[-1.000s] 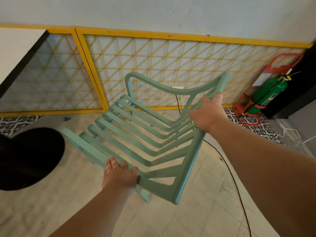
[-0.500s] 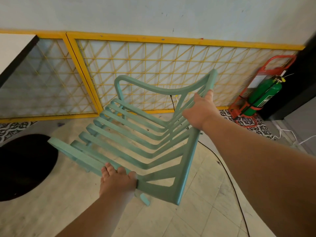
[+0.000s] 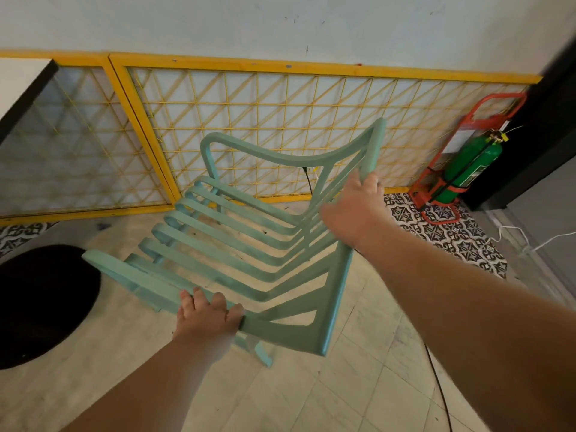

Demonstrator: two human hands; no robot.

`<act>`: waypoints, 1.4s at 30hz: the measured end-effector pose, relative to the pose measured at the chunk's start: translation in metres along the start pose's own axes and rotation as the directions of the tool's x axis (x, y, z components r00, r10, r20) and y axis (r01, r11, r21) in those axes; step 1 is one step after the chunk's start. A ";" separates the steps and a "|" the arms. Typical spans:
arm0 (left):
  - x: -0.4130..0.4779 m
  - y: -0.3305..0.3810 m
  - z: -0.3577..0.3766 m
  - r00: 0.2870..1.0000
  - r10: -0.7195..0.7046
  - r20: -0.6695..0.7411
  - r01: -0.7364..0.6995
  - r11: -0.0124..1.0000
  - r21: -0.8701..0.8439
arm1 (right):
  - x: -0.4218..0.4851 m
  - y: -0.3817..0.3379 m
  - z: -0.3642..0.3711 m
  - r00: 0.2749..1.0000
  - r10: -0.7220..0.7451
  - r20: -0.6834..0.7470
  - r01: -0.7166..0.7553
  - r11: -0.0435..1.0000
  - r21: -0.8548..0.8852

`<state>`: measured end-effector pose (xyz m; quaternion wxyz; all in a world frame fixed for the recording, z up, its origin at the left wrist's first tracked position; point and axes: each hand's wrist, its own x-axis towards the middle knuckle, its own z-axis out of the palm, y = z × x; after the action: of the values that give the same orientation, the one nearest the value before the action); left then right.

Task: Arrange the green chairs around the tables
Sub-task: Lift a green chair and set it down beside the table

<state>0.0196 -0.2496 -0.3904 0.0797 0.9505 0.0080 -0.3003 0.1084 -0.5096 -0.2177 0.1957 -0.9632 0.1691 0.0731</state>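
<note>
A slatted green chair (image 3: 237, 244) is tilted in front of me, its seat facing left toward the table. My left hand (image 3: 207, 316) grips the front edge of the seat from below. My right hand (image 3: 352, 210) grips the upper edge of the backrest. One chair foot shows below the seat near the floor; the other legs are hidden. A white table top with a black edge (image 3: 21, 85) shows at the upper left, and its round black base (image 3: 40, 304) lies on the floor at the left.
A yellow lattice fence (image 3: 280, 126) runs along the wall behind the chair. A green fire extinguisher in a red stand (image 3: 467, 163) stands at the right. A black cable (image 3: 436, 378) trails across the tiled floor on the right, with white cables (image 3: 511, 241) beyond.
The chair has shifted left and a little down in view, toward the black table base. Both hands keep their grip in the same places on it.
</note>
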 end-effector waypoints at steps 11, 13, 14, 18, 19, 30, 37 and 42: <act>0.033 -0.094 -0.054 0.997 0.079 0.000 -0.075 0.951 0.301 | -0.138 -0.020 0.046 0.993 -0.083 0.080 0.098 0.975 -0.201; 0.035 -0.095 -0.053 0.993 0.114 -0.010 -0.104 0.937 0.334 | -0.133 -0.021 0.045 0.993 -0.073 0.090 0.093 0.966 -0.242; 0.035 -0.094 -0.052 0.991 0.129 -0.026 -0.112 0.932 0.346 | -0.131 -0.020 0.045 0.993 -0.074 0.091 0.095 0.961 -0.260; 0.033 -0.090 -0.049 0.992 0.115 -0.043 -0.095 0.940 0.328 | -0.125 -0.018 0.047 0.991 -0.097 0.091 0.121 0.942 -0.314; 0.032 -0.089 -0.049 0.993 0.111 -0.045 -0.091 0.943 0.321 | -0.123 -0.017 0.046 0.991 -0.096 0.091 0.120 0.940 -0.318; 0.015 -0.063 -0.028 0.995 0.048 -0.087 -0.025 0.968 0.251 | -0.081 0.001 0.022 0.979 -0.149 0.143 0.190 0.921 -0.341; 0.016 -0.036 -0.017 0.994 -0.043 -0.099 0.063 0.975 0.211 | -0.051 0.011 0.008 0.966 -0.196 0.171 0.251 0.872 -0.421; 0.020 -0.010 -0.009 0.988 -0.108 -0.106 0.123 0.981 0.153 | -0.021 0.015 -0.005 0.950 -0.232 0.209 0.309 0.791 -0.527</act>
<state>0.0406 -0.2392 -0.3961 -0.0144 0.9653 0.0431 -0.2572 0.0840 -0.5187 -0.2143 -0.0722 -0.9854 -0.0127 0.1539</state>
